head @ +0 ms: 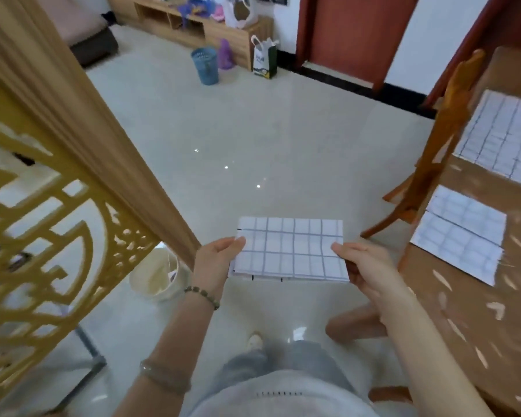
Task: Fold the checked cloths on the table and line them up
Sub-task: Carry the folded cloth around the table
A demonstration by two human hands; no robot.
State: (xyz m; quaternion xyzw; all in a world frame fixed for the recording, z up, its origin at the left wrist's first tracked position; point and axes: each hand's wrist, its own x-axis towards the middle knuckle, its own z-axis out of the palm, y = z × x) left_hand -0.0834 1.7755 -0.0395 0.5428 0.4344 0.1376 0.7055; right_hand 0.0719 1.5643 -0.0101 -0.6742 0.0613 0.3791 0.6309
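Note:
A folded white cloth with a grey check (289, 251) hangs in the air over the floor, held flat between both hands. My left hand (215, 260) pinches its left edge, thumb on top. My right hand (363, 266) pinches its right edge the same way. On the brown table (451, 311) at the right lies a second folded checked cloth (459, 233). Farther back on the table a larger checked cloth (503, 139) lies spread, partly cut off by the frame edge.
A gold lattice screen with a wooden post (57, 206) fills the left side. A wooden chair (433, 164) stands against the table's left edge. A cream bin (157, 275) sits on the pale tiled floor by the post. A blue bin (205, 66) stands far back.

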